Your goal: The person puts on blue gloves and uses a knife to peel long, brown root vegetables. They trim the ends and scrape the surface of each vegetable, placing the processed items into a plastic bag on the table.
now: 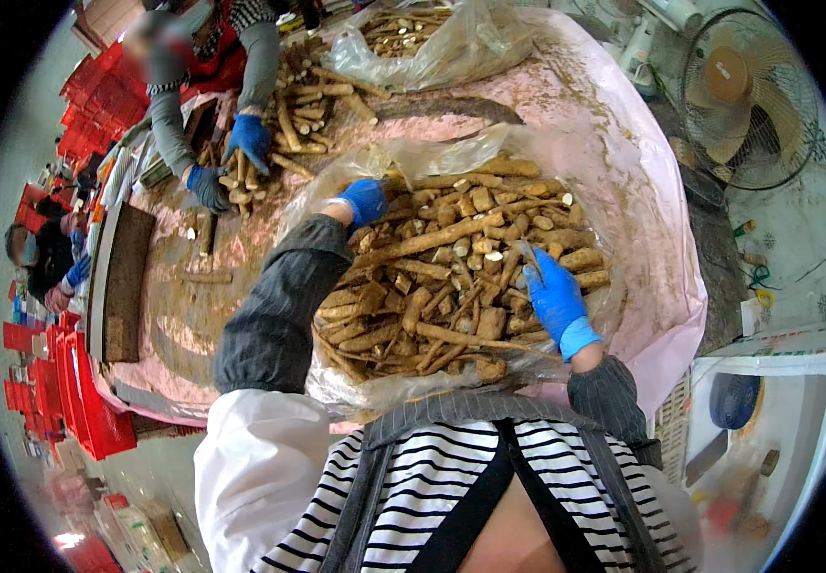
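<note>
A clear plastic bag (384,387), spread wide on the table, holds a heap of brown root pieces (449,286), some with white cut ends. My left hand (364,202), in a blue glove, is at the upper left edge of the heap; its fingers are partly hidden among the roots and the plastic, so whether it grips anything is unclear. At the right side of the heap is my right hand (556,297), also blue-gloved, with a small thin tool, perhaps a knife (533,259), between its fingers. The tool points up and left over the pieces.
Across the pink-covered table (642,215), a co-worker's gloved hands (230,168) handle more roots. A second open bag (456,61) stands at the far side. A dark wooden trough (119,283) lies left, a fan (746,100) stands upper right, and a white foam box (807,401) sits lower right.
</note>
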Available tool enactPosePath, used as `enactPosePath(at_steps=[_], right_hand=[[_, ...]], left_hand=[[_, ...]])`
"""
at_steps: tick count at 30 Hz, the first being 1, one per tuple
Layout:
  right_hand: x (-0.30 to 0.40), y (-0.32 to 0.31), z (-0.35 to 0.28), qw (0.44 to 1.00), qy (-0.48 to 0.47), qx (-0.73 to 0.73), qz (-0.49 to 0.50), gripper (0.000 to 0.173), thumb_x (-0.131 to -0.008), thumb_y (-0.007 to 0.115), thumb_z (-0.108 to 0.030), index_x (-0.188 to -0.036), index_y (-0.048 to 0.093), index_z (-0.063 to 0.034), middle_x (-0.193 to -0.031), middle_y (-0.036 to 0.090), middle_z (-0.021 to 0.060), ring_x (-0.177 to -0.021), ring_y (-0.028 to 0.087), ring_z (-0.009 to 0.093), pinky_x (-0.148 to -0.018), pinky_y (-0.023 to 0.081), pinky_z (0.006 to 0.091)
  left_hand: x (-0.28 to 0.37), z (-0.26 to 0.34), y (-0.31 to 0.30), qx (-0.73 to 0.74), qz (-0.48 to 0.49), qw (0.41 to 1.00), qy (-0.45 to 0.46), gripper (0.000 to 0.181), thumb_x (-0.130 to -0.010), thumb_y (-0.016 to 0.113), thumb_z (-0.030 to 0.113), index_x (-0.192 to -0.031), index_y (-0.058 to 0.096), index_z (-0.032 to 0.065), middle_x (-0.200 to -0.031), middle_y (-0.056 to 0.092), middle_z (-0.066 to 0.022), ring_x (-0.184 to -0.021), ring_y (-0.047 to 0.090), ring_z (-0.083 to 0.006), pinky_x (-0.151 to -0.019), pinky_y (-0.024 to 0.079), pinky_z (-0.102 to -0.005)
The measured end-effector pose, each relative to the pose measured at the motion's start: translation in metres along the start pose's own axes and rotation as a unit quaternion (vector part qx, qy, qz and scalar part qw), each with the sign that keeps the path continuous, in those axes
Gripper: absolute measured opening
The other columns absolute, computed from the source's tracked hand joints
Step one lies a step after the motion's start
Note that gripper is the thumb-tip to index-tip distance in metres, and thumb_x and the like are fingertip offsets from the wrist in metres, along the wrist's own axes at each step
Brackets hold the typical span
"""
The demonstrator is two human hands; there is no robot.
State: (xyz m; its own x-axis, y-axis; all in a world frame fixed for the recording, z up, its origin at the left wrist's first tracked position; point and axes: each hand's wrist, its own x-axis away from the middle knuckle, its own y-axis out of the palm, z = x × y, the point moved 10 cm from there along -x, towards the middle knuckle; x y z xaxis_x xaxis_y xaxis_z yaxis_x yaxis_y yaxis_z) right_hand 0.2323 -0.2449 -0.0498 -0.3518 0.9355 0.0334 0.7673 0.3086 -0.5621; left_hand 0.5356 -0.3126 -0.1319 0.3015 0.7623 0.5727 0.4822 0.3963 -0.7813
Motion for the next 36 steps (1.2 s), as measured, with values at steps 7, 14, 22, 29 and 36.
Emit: enactPosePath(at_steps=[7,14,22,29,36], right_hand=[[-0.003,0.001,0.008,0.998,-0.011,0.057,0.006,0.041,-0.091,0.046,-0.028,-0.126,0.047,-0.0065,-0.118,0.053,0.0214,-0.106,0.053,0.036,-0.089,0.043,0.0418],[-0.008,0.005,0.001,0.999,-0.013,0.046,-0.021,0.04,-0.091,0.046,-0.029,-0.127,0.046,-0.0096,-0.117,0.054,0.02,-0.103,0.055,0.037,-0.087,0.044,0.0426],[-0.004,0.003,0.006,1.0,0.0,0.013,-0.019,0.039,-0.092,0.047,-0.024,-0.127,0.047,-0.0074,-0.105,0.058,0.0181,-0.092,0.056,0.032,-0.079,0.046,0.0388],[0.022,-0.018,-0.016,0.957,0.021,-0.289,0.033,0.036,-0.094,0.045,-0.024,-0.127,0.048,-0.0076,-0.075,0.058,0.0032,-0.06,0.049,0.007,-0.052,0.04,0.0224],[0.027,-0.002,-0.026,0.997,-0.048,-0.055,0.002,0.038,-0.088,0.047,-0.012,-0.125,0.046,-0.0028,-0.107,0.058,0.0239,-0.092,0.06,0.034,-0.079,0.048,0.0388]], left_hand=[[-0.058,-0.07,0.026,0.368,0.116,0.897,-0.214,0.082,-0.076,0.063,0.05,-0.138,0.029,0.0088,-0.141,0.031,-0.0186,-0.128,0.034,-0.0337,-0.103,0.033,-0.043],[-0.085,-0.067,0.028,0.354,0.012,0.927,-0.122,0.09,-0.067,0.071,0.054,-0.134,0.037,0.0038,-0.137,0.039,-0.0168,-0.124,0.04,-0.0323,-0.102,0.034,-0.0415],[0.013,-0.042,-0.076,0.298,0.199,0.918,-0.168,0.053,-0.068,0.071,0.04,-0.108,0.059,0.0071,-0.099,0.063,-0.0181,-0.092,0.06,-0.033,-0.078,0.048,-0.0382],[0.11,0.022,-0.136,0.417,0.315,0.829,-0.197,0.056,-0.067,0.075,0.037,-0.111,0.057,0.0081,-0.097,0.064,-0.0165,-0.09,0.062,-0.0341,-0.074,0.049,-0.0391],[0.126,0.086,-0.11,0.333,0.399,0.826,-0.218,0.066,-0.065,0.077,0.042,-0.114,0.053,0.0037,-0.102,0.06,-0.0178,-0.095,0.058,-0.0346,-0.079,0.047,-0.0407]])
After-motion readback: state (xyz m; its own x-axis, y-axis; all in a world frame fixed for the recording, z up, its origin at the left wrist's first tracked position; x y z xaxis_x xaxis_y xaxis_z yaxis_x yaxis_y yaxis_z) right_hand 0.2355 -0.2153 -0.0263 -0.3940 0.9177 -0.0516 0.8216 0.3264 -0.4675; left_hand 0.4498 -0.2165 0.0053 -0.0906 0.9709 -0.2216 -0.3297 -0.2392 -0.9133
